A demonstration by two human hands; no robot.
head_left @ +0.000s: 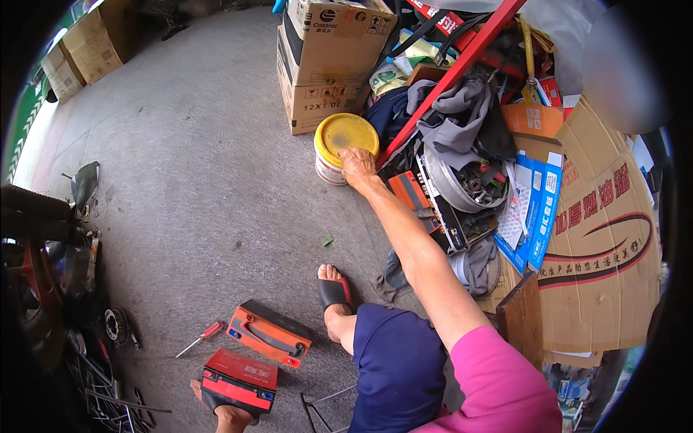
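Note:
My right arm, in a pink sleeve, stretches forward and my right hand (357,166) grips the near right rim of a round yellow lid (345,131). The lid sits on a white tub (328,173) standing on the floor; my fingers curl over its edge, partly hidden by the back of the hand. My left hand is out of the picture. Close to my feet lie an orange battery (271,332) with a dark carry handle and a red-and-black battery (240,379). A screwdriver (202,338) with a red handle rests beside them.
Stacked cardboard boxes (332,61) stand behind the tub. To the right are a slanting red bar (462,65), a metal bowl (451,180) of small parts, grey cloths and a large flattened carton (599,245). Dark machine parts (115,325) crowd the left. My sandalled foot (334,292) is nearby.

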